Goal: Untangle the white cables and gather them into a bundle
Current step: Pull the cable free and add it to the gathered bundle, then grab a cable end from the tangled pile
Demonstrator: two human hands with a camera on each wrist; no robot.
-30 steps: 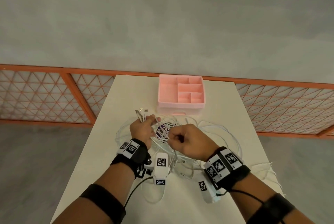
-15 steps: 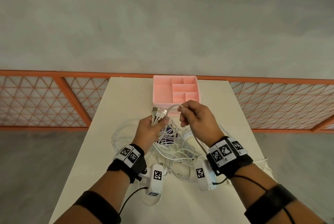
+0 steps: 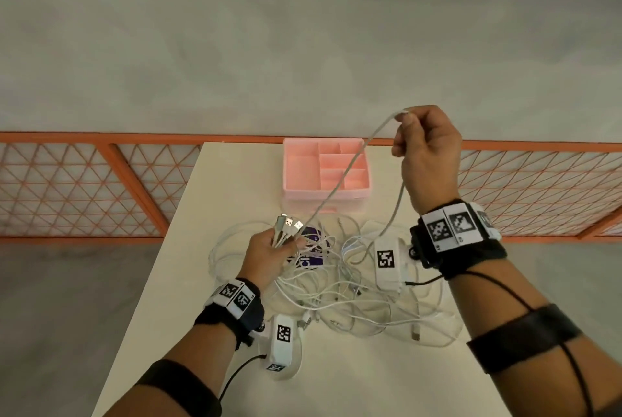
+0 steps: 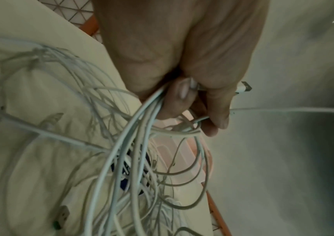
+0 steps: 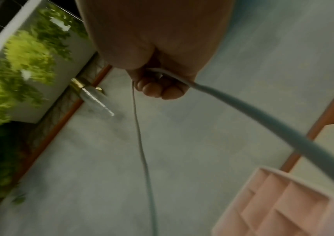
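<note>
Head view: the left hand grips several USB plugs as an anchor above the white cable tangle on the table, while the right hand pinches one cable high, likely to draw it free

Left wrist: fingers curl round the collected strands

Right wrist: fingertips clamp the cable

Tangled cables sprawled mid-table, before compartment tray at far edge; left hand low, right hand raised above tray's right.
</note>
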